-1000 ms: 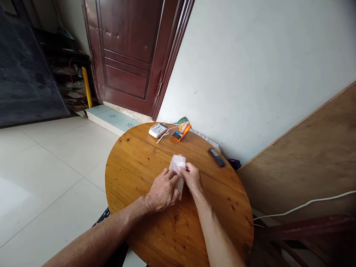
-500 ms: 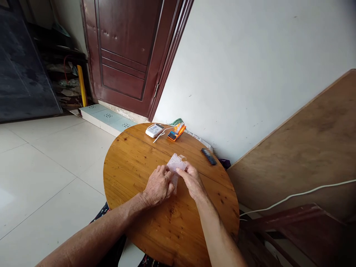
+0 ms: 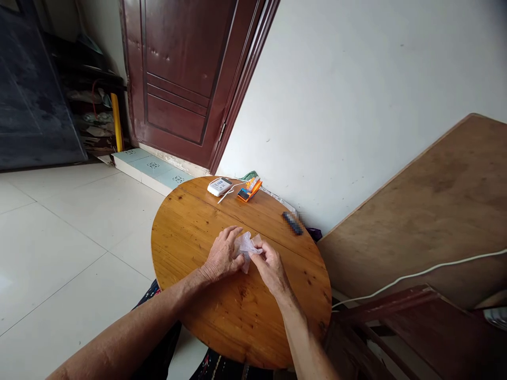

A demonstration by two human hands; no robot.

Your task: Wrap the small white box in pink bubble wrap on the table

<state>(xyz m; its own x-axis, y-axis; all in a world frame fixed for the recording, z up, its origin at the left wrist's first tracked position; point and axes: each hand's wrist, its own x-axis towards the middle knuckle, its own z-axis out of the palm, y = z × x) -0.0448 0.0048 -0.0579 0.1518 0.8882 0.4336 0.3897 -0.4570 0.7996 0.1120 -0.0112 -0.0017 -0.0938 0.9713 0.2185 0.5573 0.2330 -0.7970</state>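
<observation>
A crumpled clear plastic bag lies in the middle of the round wooden table, between my two hands. My right hand pinches its right side between thumb and fingers. On the left edge of the plastic, my left hand rests with its fingers stretched forward and its thumb spread away from them. The thumb tip is at the lower part of the bag. Whatever the folds may contain cannot be made out.
Along the table's far side are a white box-shaped device with a white cord and an orange packet. A dark, pixelated oblong object lies at the right edge. Beyond stand a white wall and a leaning wooden board.
The plastic bag has become more bunched and folded. My left hand's fingers have straightened and opened away from it. My right hand has shifted slightly nearer me, still pinching the plastic.
</observation>
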